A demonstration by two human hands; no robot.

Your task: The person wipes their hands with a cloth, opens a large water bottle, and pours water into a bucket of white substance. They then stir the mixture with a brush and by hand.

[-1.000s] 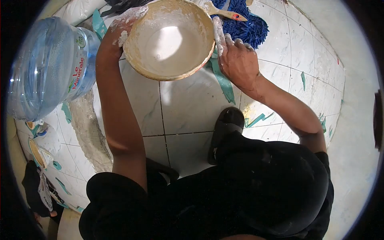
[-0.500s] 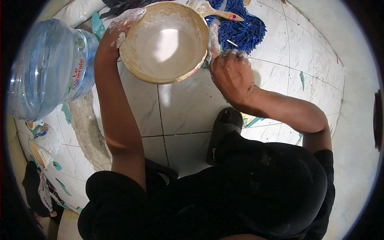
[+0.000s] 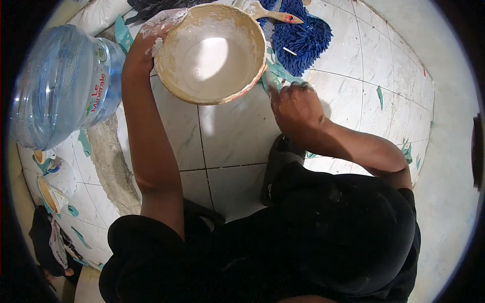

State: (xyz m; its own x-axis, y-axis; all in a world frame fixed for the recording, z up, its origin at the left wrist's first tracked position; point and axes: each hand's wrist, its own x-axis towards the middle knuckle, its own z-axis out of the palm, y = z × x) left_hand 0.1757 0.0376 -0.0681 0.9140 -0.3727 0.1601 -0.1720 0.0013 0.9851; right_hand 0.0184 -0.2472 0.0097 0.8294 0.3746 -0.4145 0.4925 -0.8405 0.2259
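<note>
A round tub with a pale, crusted rim holds whitish liquid that reflects a bright light. My left hand, smeared with white paste, grips the tub at its upper left edge; some of its fingers are hidden behind the wall. Just right of the tub is my right hand, with its index finger stretched toward the tub's lower right side and the other fingers curled. I see nothing held in it, and the fingertip is blurred. A paintbrush with a wooden handle sits at the tub's upper right edge.
A large clear water bottle stands at left. A blue shaggy mop head or mat lies beyond my right hand. Green scraps dot the tiled floor. Opened containers lie at lower left, and a pale wall rises at right.
My right hand has moved down and slightly right, its index finger now lower beside the tub. Green scraps behind it show more. The tub has shifted slightly, still in my left hand.
</note>
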